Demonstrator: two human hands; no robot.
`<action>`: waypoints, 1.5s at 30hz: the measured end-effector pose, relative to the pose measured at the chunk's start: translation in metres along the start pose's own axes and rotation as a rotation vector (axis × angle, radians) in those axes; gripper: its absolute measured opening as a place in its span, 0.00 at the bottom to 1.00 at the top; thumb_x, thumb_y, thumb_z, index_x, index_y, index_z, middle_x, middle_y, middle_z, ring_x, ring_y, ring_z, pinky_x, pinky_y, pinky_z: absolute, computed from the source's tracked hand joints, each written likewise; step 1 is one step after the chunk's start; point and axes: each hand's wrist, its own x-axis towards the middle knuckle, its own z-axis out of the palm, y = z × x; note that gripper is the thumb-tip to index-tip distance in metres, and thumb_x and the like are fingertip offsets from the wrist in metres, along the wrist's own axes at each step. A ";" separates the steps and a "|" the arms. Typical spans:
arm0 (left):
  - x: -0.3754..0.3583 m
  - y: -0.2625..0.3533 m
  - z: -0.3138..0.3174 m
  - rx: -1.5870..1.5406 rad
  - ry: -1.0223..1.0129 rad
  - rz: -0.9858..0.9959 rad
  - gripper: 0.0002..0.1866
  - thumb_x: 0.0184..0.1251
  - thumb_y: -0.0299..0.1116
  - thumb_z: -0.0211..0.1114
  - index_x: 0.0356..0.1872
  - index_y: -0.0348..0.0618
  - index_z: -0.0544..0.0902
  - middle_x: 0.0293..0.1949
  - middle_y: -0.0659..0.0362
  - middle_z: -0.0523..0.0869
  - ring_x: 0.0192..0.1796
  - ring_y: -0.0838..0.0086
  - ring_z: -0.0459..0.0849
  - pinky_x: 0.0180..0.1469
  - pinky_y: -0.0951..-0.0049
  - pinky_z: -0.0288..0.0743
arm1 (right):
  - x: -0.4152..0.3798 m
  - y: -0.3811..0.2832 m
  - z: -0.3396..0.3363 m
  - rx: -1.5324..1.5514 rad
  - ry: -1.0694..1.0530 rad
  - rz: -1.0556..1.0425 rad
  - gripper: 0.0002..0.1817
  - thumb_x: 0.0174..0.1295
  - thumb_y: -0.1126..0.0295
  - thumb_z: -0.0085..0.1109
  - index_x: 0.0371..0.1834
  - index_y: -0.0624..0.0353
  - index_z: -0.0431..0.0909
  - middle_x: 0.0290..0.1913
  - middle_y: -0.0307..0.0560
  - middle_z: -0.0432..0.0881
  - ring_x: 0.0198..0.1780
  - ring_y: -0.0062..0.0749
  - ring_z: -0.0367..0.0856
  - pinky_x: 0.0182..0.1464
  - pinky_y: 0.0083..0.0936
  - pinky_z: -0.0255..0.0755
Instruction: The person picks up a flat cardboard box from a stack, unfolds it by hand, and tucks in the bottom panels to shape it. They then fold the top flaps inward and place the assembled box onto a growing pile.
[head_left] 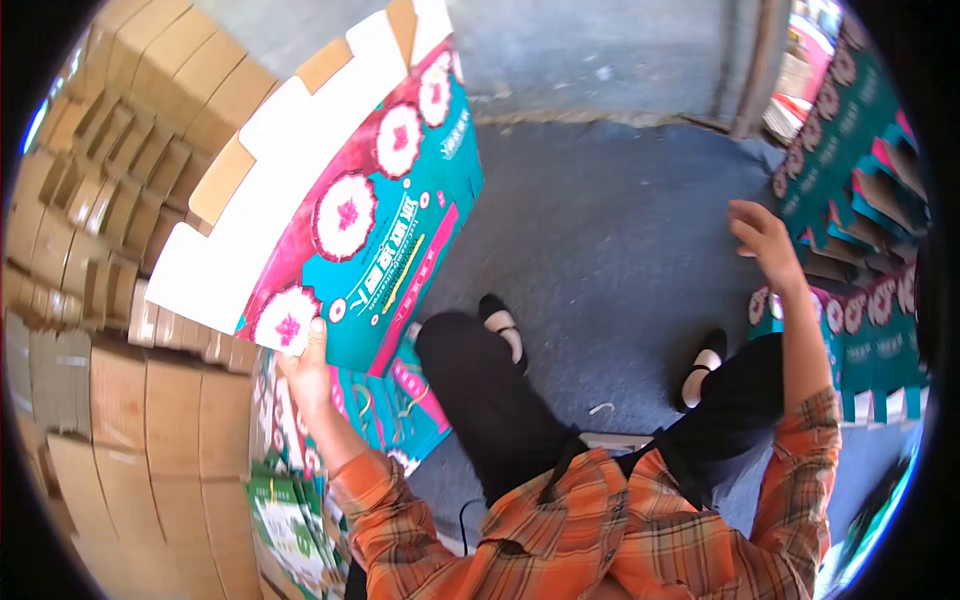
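Observation:
My left hand (306,368) grips the lower left corner of a teal and pink printed cardboard carton (400,240), with the thumb on its printed face. The carton is tilted, and its white flaps with brown tabs stick out along the top left edge. White flower-like rounds and lettering decorate the printed side. The fingers behind the carton are hidden. My right hand (768,246) hangs in the air with nothing in it, fingers loosely bent and apart. It is nearest to the stacked teal cartons (835,165) on the right.
Brown cardboard boxes (145,420) are piled high on the left. Below the held carton lie more printed cartons (385,410), beside green and white packets (290,520). More teal cartons (870,340) stand at the right. Dark floor (600,250) lies ahead, up to a grey wall (600,60).

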 end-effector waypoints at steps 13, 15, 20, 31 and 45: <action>-0.037 0.033 0.219 -0.418 -0.877 -0.098 0.22 0.57 0.27 0.71 0.53 0.38 0.76 0.48 0.61 0.80 0.49 0.75 0.78 0.55 0.71 0.72 | 0.018 0.027 -0.053 0.583 0.542 -0.041 0.56 0.57 0.37 0.59 0.77 0.58 0.40 0.73 0.54 0.56 0.72 0.44 0.57 0.64 0.60 0.53; -0.048 0.017 0.230 -0.432 -0.978 -0.122 0.21 0.59 0.25 0.69 0.54 0.38 0.75 0.47 0.63 0.80 0.48 0.78 0.78 0.53 0.73 0.72 | 0.010 0.015 -0.058 0.490 0.425 -0.018 0.52 0.56 0.42 0.64 0.74 0.61 0.48 0.65 0.53 0.67 0.66 0.41 0.65 0.64 0.51 0.58; -0.066 -0.001 0.235 -0.327 -0.981 -0.235 0.13 0.59 0.22 0.67 0.46 0.36 0.80 0.41 0.63 0.82 0.44 0.79 0.79 0.48 0.74 0.73 | 0.016 0.024 -0.044 0.375 0.554 -0.018 0.49 0.53 0.50 0.71 0.70 0.65 0.55 0.58 0.53 0.72 0.59 0.37 0.71 0.61 0.31 0.65; -0.071 -0.050 0.244 -0.246 -1.011 -0.389 0.23 0.60 0.28 0.68 0.57 0.36 0.77 0.48 0.57 0.83 0.51 0.73 0.80 0.56 0.70 0.71 | 0.020 0.041 -0.045 0.410 0.376 0.160 0.43 0.46 0.68 0.62 0.69 0.54 0.55 0.57 0.48 0.70 0.55 0.38 0.74 0.55 0.43 0.70; -0.066 0.014 0.248 -0.404 -1.156 -0.267 0.50 0.50 0.50 0.76 0.73 0.47 0.60 0.67 0.54 0.66 0.61 0.66 0.73 0.50 0.68 0.74 | 0.024 0.060 -0.006 -0.162 0.185 0.103 0.40 0.53 0.80 0.41 0.76 0.55 0.52 0.70 0.51 0.65 0.72 0.37 0.61 0.70 0.26 0.53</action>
